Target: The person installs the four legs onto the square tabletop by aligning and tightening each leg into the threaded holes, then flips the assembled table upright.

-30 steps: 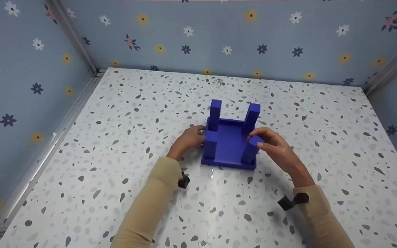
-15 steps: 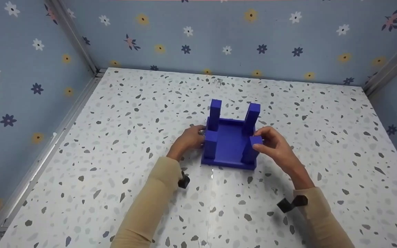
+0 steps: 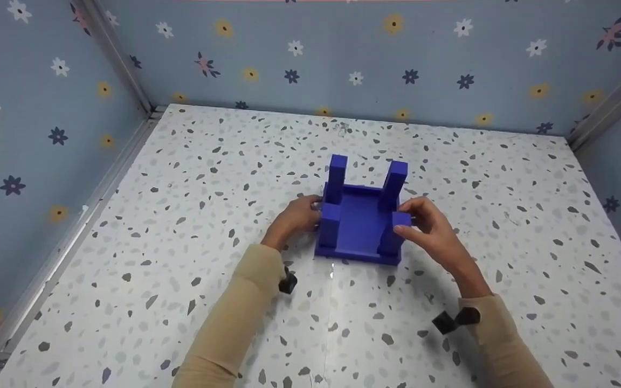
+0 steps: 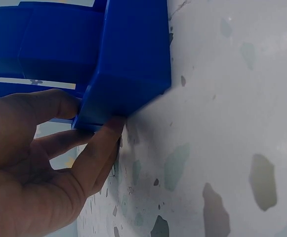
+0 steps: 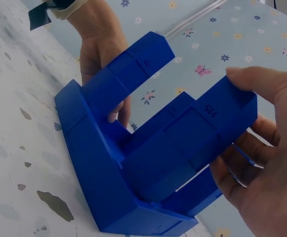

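Note:
A blue tray-like base (image 3: 361, 223) with upright blue posts at its corners lies on the speckled table, resembling an upside-down toy table. My left hand (image 3: 299, 215) holds the base's left side; in the left wrist view its thumb is at the rim (image 4: 91, 94) and a fingertip touches the base near the tabletop. With thumb and fingers, my right hand (image 3: 432, 231) grips the top of the near right post (image 3: 401, 220). The right wrist view shows this post (image 5: 202, 128) marked 115, standing in the corner; another post (image 5: 133, 64) rises near the left hand.
The white speckled table (image 3: 181, 205) spreads around the base on all sides. Flower-patterned blue panels (image 3: 343, 48) wall it at the back, left and right. A metal rail (image 3: 122, 59) runs up the back left corner.
The near right post has turned slightly, its top now squared with the base instead of diamond-wise. My right fingers have shifted round it. The left hand and base stay put.

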Motion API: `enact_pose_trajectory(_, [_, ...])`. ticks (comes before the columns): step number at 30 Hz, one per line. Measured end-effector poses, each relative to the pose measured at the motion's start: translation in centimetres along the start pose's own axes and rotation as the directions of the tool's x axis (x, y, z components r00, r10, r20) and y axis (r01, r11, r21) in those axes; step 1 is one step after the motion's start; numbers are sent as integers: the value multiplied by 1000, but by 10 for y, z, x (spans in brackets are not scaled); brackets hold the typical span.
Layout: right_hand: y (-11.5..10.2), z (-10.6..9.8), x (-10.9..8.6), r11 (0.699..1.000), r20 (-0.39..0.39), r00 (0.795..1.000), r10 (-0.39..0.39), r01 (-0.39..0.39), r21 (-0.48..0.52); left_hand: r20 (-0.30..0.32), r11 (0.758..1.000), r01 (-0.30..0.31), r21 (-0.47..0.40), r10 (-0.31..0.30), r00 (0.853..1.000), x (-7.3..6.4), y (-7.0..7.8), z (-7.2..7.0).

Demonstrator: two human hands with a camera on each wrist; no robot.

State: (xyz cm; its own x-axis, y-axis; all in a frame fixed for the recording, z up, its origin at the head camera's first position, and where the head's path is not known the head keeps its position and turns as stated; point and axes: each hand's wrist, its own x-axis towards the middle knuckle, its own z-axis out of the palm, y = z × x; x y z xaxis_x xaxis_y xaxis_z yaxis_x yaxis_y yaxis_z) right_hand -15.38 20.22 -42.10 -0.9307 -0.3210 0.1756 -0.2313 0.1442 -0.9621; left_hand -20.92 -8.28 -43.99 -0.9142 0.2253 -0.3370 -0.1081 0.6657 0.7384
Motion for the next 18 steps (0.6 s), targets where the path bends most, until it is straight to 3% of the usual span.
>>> enact_pose_trajectory(4, [2,-3,0,984,73,995,-74,61,168,6,1000,-5,4,5,1000,1,0,0])
enact_pose_trajectory(8, [6,-6,4,937,206,967,-151,73,342,13,1000,-3,5,3,1000,2,0,0])
enact_pose_trajectory(12, [11,-7,7,908,295,942,-157,20,418,15,1000,5,9,-5,1000,2,0,0])
enact_pose_trajectory(18, [16,-7,5,879,319,937,-140,-30,476,10,1000,1,26,-1,1000,1,1,0])
